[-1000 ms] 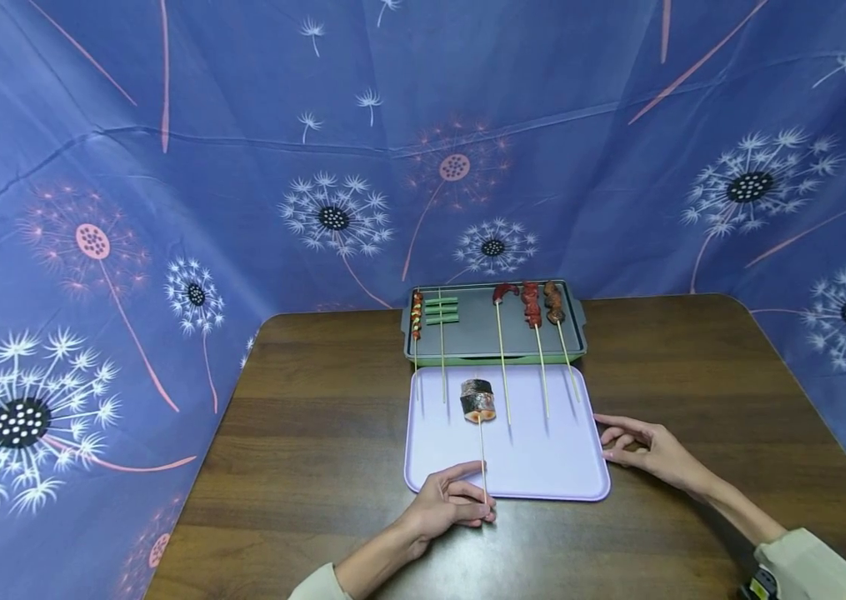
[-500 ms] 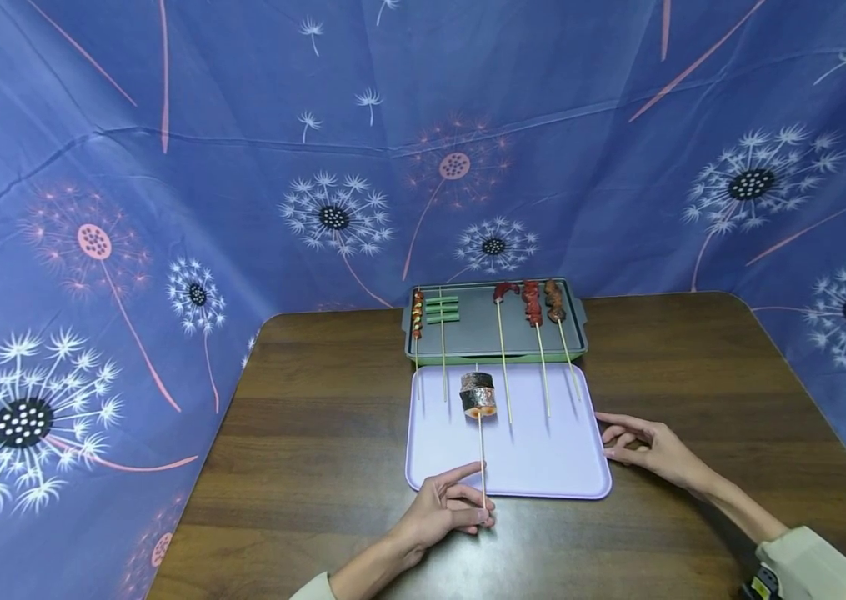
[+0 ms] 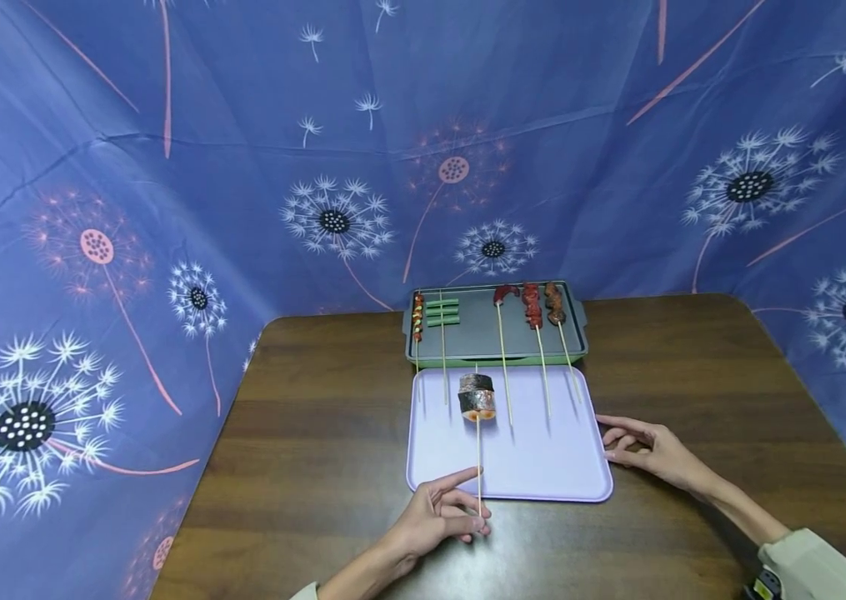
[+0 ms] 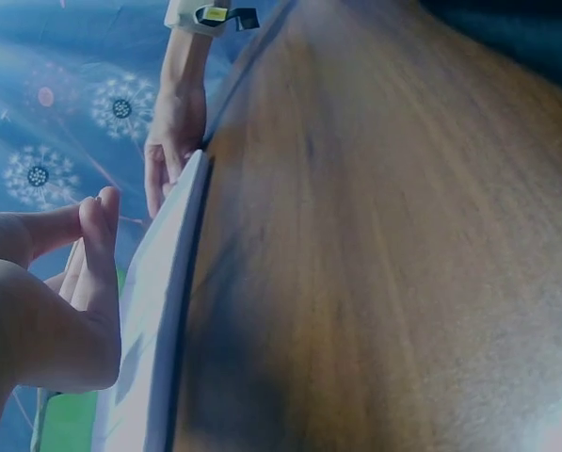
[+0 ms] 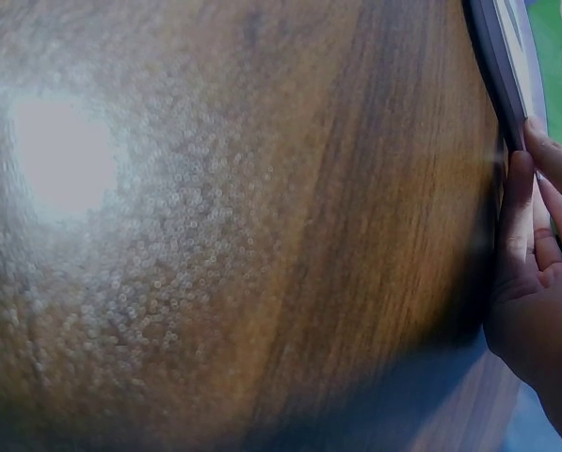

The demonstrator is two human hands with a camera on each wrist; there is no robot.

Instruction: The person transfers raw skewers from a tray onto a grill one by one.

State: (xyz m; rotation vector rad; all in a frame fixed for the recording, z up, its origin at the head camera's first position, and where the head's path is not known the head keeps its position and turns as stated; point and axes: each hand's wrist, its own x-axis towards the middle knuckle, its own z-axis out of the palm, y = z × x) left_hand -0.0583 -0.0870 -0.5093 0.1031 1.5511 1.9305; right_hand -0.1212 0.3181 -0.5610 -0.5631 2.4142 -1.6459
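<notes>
My left hand [image 3: 433, 518] pinches the lower end of a wooden stick in the head view. That skewer carries thick, dark-skinned food chunks [image 3: 477, 397] with pale orange undersides, over the upper middle of a lilac tray [image 3: 543, 475]. In the left wrist view the left hand [image 4: 83, 273] has its thumb and fingertip meeting; the skewer itself hardly shows there. My right hand [image 3: 648, 448] is at the tray's right edge, index finger and thumb touching the rim at separate spots. The right wrist view has this hand [image 5: 539, 235] with fingertips against the tray's edge.
Behind the tray stands a grey-topped, green-sided grill [image 3: 475, 337]. On it lie a small mixed skewer [image 3: 417, 317], a green vegetable skewer [image 3: 443, 312], a dark red piece on a stick [image 3: 505, 292], a red meat skewer [image 3: 532, 307] and a brown one [image 3: 554, 304]. Their sticks overhang the tray.
The food on the held skewer has moved slightly away toward the grill. The left hand and the stick's lower end have shifted a little left. My right hand stays at the tray edge.
</notes>
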